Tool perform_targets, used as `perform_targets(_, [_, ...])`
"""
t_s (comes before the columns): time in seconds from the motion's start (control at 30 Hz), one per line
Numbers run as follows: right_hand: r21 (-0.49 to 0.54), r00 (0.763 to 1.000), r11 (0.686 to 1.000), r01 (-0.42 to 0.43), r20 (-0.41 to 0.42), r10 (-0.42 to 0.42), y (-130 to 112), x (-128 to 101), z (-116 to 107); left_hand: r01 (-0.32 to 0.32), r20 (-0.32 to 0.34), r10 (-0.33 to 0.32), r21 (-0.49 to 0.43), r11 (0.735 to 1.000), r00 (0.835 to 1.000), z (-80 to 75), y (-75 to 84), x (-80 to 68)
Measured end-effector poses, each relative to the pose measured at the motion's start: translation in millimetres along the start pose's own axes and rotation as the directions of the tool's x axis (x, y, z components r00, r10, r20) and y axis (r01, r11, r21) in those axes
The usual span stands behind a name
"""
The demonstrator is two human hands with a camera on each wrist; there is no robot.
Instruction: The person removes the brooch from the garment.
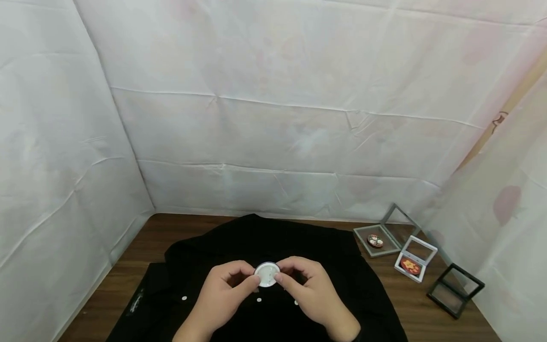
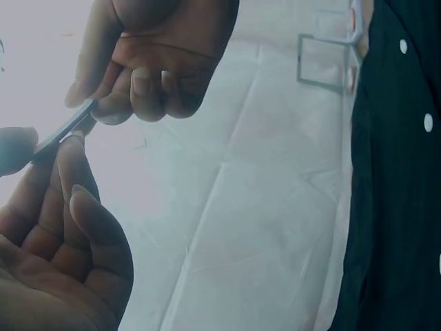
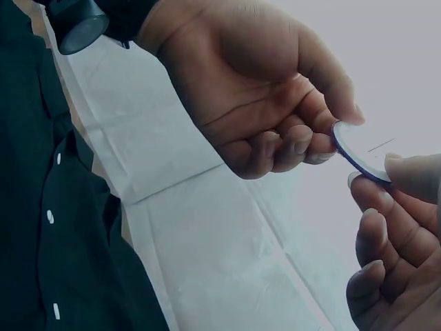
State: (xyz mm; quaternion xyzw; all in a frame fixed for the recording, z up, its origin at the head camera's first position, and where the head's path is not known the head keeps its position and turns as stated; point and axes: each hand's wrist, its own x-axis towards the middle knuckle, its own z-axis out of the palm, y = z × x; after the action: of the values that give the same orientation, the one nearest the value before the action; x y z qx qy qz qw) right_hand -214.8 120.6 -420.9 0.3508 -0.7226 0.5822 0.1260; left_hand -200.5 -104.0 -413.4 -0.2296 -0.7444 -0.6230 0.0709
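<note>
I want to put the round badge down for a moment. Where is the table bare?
Bare wood lies left of the black shirt, up to the white sheet wall. A narrower strip runs between the shirt and the display frames. The right corner, with three frames, is crowded.

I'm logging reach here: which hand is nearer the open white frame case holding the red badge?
Right. The right hand is on that case's side; the left hand lies farther away, across the round white badge.
</note>
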Motion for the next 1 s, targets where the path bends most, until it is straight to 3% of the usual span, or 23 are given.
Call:
perform_targets(0.1, [-0.013,0.999,0.999,0.035,0.006,-0.035,-6,0,-2,-0.019,0.006,0.019,-0.008,1.0,1.0,-0.4,5.4,-1.3])
perform_targets(0.33, [-0.023,0.998,0.998,0.064,0.013,-0.064,-11,2,-3,0.047,-0.06,-0.046,0.02,0.999,0.997,1.2,12.3,-3.0])
perform_targets(0.47, [-0.025,0.998,0.997,0.066,0.015,-0.066,-8,0,-1,0.044,-0.09,-0.042,0.024,0.999,0.995,4.3,11.3,-4.1])
perform_targets(0.67, [-0.047,0.999,0.998,0.05,0.007,-0.05,-7,-2,1,0.008,-0.084,-0.005,0.032,0.999,0.996,9.2,11.8,-4.0])
perform_targets(1.0, [-0.05,1.0,0.999,0.006,0.002,-0.006,-14,0,-1,0.008,-0.064,-0.006,0.033,0.999,0.998,13.0,12.3,-6.6])
